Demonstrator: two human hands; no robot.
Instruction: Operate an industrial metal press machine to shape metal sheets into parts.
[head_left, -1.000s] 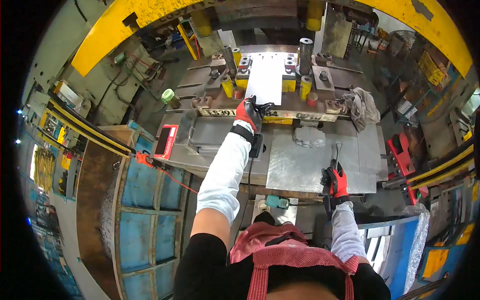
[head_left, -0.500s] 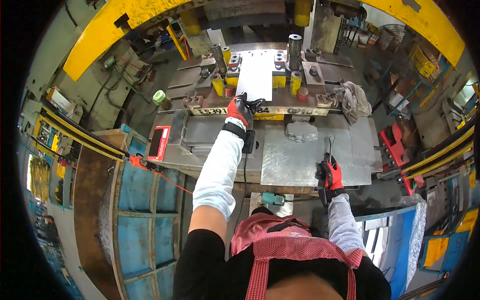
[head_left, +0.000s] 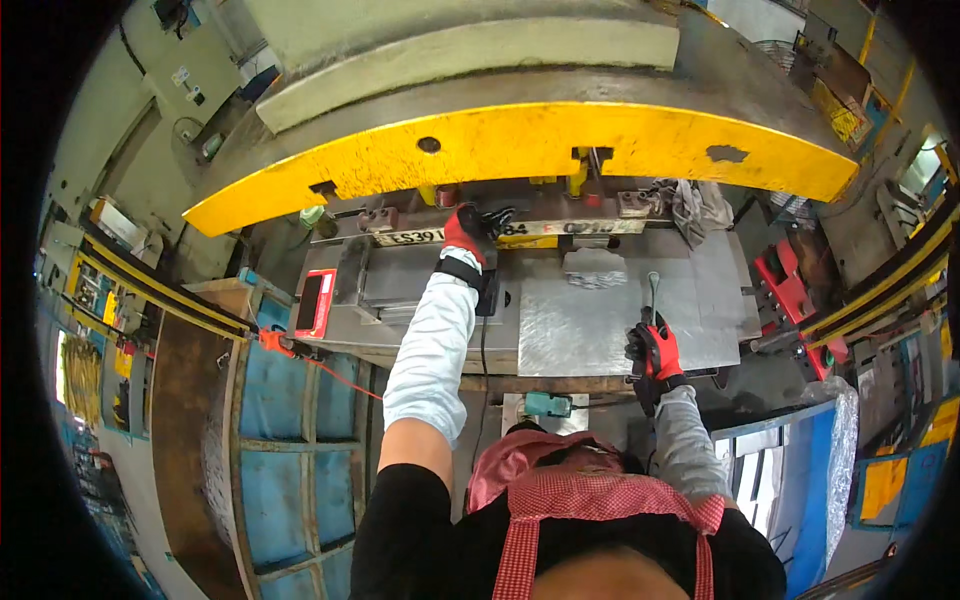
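Note:
My left hand (head_left: 476, 232), in a red and black glove, is at the front edge of the press die bed (head_left: 420, 237), fingers stretched to the right with nothing visible in them. Above it spans the yellow-edged press ram (head_left: 520, 135), hiding most of the die. My right hand (head_left: 655, 352), gloved alike, is closed around a thin metal rod with a rounded tip (head_left: 654, 287), over the right part of a flat metal sheet (head_left: 570, 335). A small stack of grey cut plates (head_left: 595, 268) sits on that sheet.
A grey rag (head_left: 695, 212) hangs at the bed's right end. On the left lie a red-framed panel (head_left: 316, 303) and metal blocks (head_left: 390, 280). A blue-panelled frame (head_left: 275, 390) stands lower left; red holders (head_left: 785, 285) are at right. A black cable (head_left: 484, 370) hangs below my left wrist.
The yellow-edged ram has come down in front of the die, covering its posts and the white sheet. My left hand has drawn slightly left, off the sheet's near edge. My right hand has barely moved.

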